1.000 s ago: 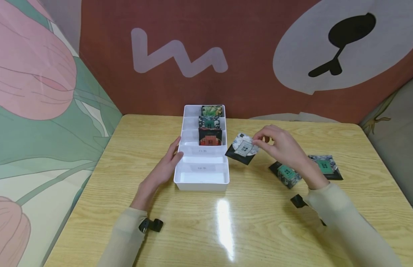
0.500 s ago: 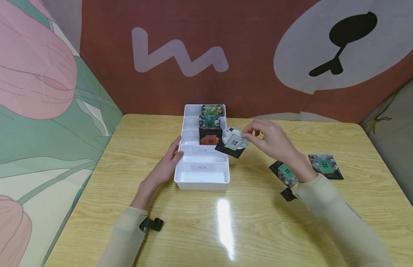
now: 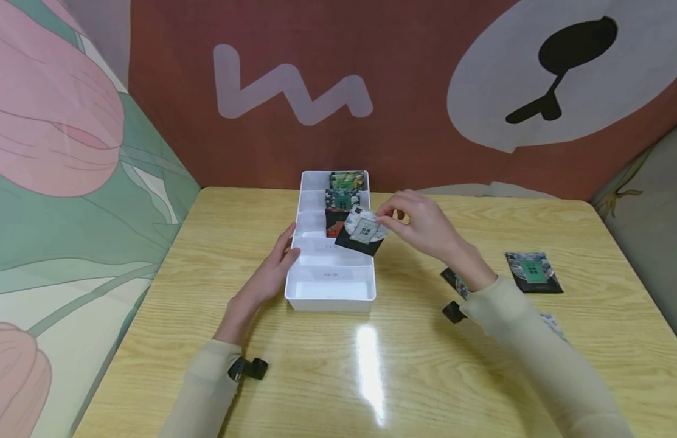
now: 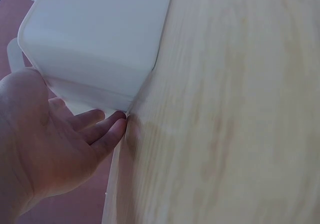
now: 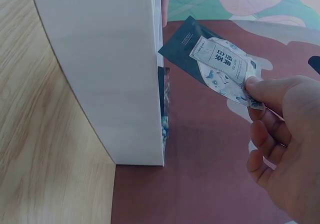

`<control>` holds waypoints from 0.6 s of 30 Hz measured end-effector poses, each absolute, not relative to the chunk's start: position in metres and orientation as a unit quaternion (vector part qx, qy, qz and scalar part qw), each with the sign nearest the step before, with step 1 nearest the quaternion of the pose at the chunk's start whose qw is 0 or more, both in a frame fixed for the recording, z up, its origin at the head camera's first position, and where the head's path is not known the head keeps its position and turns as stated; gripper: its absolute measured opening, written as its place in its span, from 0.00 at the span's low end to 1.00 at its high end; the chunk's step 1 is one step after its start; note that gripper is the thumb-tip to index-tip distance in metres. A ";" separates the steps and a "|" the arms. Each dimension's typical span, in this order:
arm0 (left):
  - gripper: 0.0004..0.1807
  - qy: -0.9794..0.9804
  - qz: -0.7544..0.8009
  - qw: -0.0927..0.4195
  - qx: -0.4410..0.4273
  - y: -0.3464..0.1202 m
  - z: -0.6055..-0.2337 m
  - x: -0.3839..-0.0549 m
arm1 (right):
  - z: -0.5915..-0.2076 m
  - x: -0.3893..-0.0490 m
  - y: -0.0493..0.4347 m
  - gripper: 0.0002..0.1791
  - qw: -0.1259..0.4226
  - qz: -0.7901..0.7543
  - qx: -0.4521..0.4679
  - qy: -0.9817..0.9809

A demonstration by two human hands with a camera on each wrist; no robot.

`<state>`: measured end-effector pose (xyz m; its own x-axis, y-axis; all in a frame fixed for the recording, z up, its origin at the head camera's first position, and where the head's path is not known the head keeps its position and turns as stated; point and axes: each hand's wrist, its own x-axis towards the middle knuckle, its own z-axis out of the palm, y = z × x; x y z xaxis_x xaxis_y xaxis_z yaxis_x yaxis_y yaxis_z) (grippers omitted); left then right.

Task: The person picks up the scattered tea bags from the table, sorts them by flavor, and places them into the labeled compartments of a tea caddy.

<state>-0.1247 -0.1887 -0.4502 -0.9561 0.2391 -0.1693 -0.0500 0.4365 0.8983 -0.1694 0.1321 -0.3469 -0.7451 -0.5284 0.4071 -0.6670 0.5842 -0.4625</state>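
My right hand (image 3: 426,226) pinches a black-and-white tea sachet (image 3: 364,232) by one corner, between thumb and forefinger. The sachet hangs tilted over the white divided box (image 3: 330,305), overlapping a red-labelled sachet (image 3: 333,224) in the head view. In the right wrist view the sachet (image 5: 220,62) shows its printed label, beside the box's side wall (image 5: 100,74). At the box's left side rests my left hand (image 3: 269,271), thumb near the rim; in the left wrist view its fingers (image 4: 102,134) lie extended against the lower outer wall.
A sachet with a green label (image 3: 343,199) and a greenish one (image 3: 347,180) stand in the rear compartments. On the table's right lie a green-labelled sachet (image 3: 534,272), another partly under my right wrist (image 3: 453,281), and a pale one (image 3: 553,326) behind the sleeve.
My right hand has carried the sachet leftward, from beside the box to above its middle compartments. A pale sachet now shows past the right sleeve. The left hand has stayed at the box.
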 end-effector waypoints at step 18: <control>0.34 0.847 0.515 0.122 0.057 -0.189 -0.450 -0.124 | -0.361 -0.179 0.097 0.06 0.062 0.276 0.354 -0.891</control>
<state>-0.1243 -0.1888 -0.4497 -0.9635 0.2226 -0.1486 -0.0294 0.4637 0.8855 -0.1794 0.0971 -0.3608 -0.7412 -0.5972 0.3065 -0.6659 0.5965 -0.4481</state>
